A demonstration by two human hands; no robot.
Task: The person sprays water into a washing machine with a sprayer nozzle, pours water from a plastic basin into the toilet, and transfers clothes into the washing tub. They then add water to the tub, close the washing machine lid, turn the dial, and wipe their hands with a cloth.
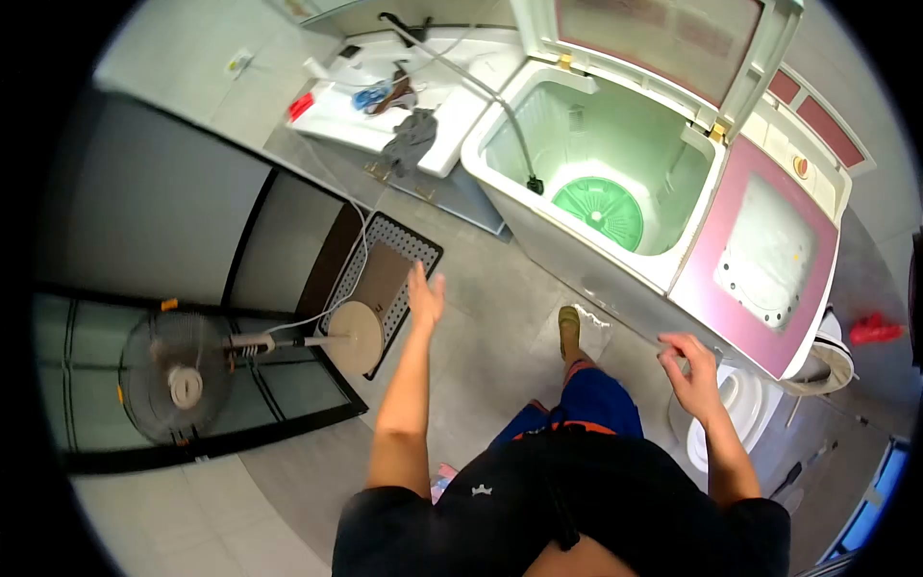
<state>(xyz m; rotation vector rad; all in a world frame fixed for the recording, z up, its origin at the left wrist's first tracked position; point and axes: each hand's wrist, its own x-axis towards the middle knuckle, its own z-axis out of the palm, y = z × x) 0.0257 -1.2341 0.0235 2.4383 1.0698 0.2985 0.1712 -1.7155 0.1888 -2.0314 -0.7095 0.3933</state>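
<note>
My left hand (425,296) is in the air over the floor, fingers stretched out, holding nothing. Loosely curled, my right hand (690,373) hangs in front of the washing machine's pink side; its thumb and fingers are apart and nothing shows in them. Ahead stands a twin-tub washing machine (596,288) with its wash-tub lid (663,43) raised. Inside the tub is a green pulsator disc (601,212). A grey hose (471,79) arcs from the tap side into the tub, ending in a black fitting (535,184). The pink spin-side cover (692,288) is down.
Left of the machine, a white sink (461,125) holds a grey cloth (411,139) and other items. A standing fan (183,385) with a round base (354,338) and trailing cord is at left, beside a mat (423,252). A white toilet (769,409) stands at right.
</note>
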